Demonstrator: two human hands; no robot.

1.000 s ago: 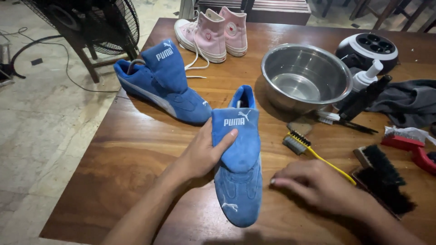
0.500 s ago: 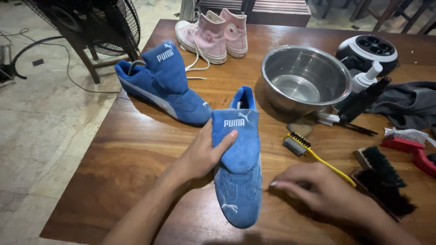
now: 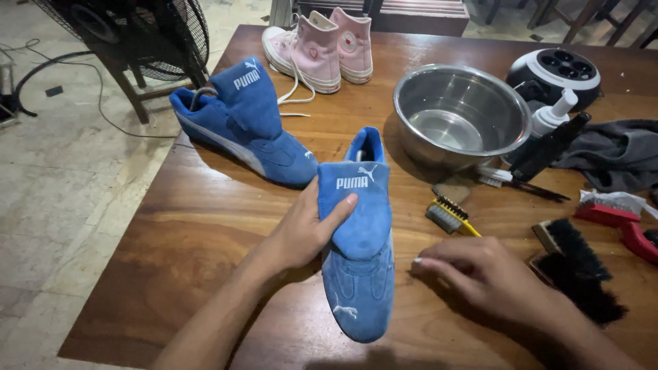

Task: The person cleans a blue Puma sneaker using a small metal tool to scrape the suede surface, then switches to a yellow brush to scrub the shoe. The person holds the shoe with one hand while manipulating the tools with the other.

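— While our left hand (image 3: 305, 229) wraps its fingers round the near blue shoe (image 3: 358, 236), thumb on the tongue, where's our right?

— Our right hand (image 3: 490, 274) rests loosely curled on the table (image 3: 192, 233), gripping nothing, just short of the yellow-handled brush (image 3: 449, 214).

— Room?

— Bare wood to our left, up to the edge. Farther off we see the second blue shoe (image 3: 240, 123), steel bowl (image 3: 460, 116) and pink sneakers (image 3: 322, 48).

The left hand (image 3: 308, 229) at frame centre curls with its thumb extended rightward, while the right hand (image 3: 490, 274) at lower right lies palm-down, fingers pointing left.
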